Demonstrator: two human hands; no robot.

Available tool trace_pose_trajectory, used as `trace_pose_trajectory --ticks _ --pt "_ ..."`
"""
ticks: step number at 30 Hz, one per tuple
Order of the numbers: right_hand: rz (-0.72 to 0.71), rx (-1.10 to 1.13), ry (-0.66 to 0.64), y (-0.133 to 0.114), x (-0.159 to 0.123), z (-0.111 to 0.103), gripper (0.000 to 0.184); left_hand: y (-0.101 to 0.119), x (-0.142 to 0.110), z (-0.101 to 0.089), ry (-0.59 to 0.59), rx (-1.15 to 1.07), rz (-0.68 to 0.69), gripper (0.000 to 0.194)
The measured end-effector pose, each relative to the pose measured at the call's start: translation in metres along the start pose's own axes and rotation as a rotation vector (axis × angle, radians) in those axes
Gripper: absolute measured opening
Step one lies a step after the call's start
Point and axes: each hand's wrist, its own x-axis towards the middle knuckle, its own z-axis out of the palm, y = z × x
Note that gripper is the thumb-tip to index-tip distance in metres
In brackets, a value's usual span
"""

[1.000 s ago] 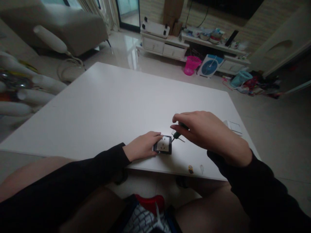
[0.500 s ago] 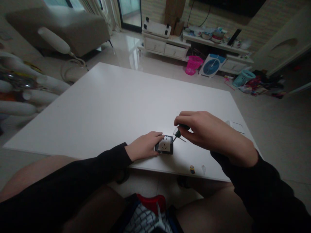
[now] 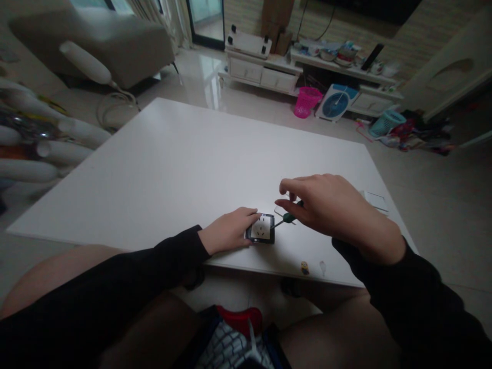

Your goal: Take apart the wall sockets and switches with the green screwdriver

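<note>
A wall socket (image 3: 263, 228) with a white face and dark surround lies near the front edge of the white table (image 3: 172, 159). My left hand (image 3: 231, 231) grips its left side, fingers along the top and thumb low down. From the right, the shaft of a green-handled screwdriver (image 3: 288, 218) meets the socket's right edge, tilted low. My right hand (image 3: 328, 202) keeps the handle's rear within its palm, where it is partly hidden; thumb and forefinger are parted. Behind the screwdriver, a thin pale frame (image 3: 278, 209) lies partly covered by that hand.
A white square plate (image 3: 375, 201) rests by the table's right edge. Near the front edge lie a small yellow-and-blue piece (image 3: 305, 267) and a small clear item (image 3: 322, 268). Beyond the table stand a pink basket (image 3: 306, 102) and a box fan (image 3: 335, 104).
My right thumb and forefinger have parted from their grip around the handle, and the screwdriver leans lower to the right. My left hand and the socket have stayed put.
</note>
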Motion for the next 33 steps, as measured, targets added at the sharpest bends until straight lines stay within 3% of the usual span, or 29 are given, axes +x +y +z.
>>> trace_pose_trajectory --ticks 3,8,11,16,19,21,25,29,33 --pt "-0.109 0.116 -0.012 0.0032 -0.0018 -0.0006 0.011 0.0004 0.0002 -0.0005 0.000 0.004 -0.009 0.069" --pt "-0.284 0.300 -0.014 0.0079 -0.0035 -0.0026 0.017 0.0029 0.0007 -0.0023 -0.006 -0.010 -0.006 0.064" --pt "-0.213 0.302 -0.026 0.0056 -0.0020 -0.0031 0.006 0.0042 0.0012 -0.0035 -0.010 -0.007 -0.014 0.065" --pt "-0.033 0.138 -0.013 0.0014 0.0025 0.0005 0.019 0.0030 0.0011 -0.0029 -0.036 0.017 -0.021 0.069" --pt "0.042 0.066 -0.010 0.0026 0.0024 0.0023 0.016 0.0027 0.0010 -0.0020 -0.040 0.024 -0.021 0.069" --pt "-0.004 0.111 -0.007 0.0039 0.0008 0.0014 0.006 0.0034 0.0012 -0.0016 -0.038 0.027 -0.028 0.068" --pt "-0.181 0.273 0.013 0.0047 -0.0020 -0.0021 0.028 0.0039 0.0015 -0.0004 -0.025 0.031 -0.040 0.068" --pt "-0.117 0.213 0.010 0.0041 -0.0001 0.0009 0.007 0.0013 0.0005 0.0012 -0.021 0.035 -0.033 0.069" --pt "-0.088 0.197 0.025 0.0046 0.0009 0.0017 0.006 0.0021 0.0003 -0.0027 -0.022 0.036 -0.021 0.062"
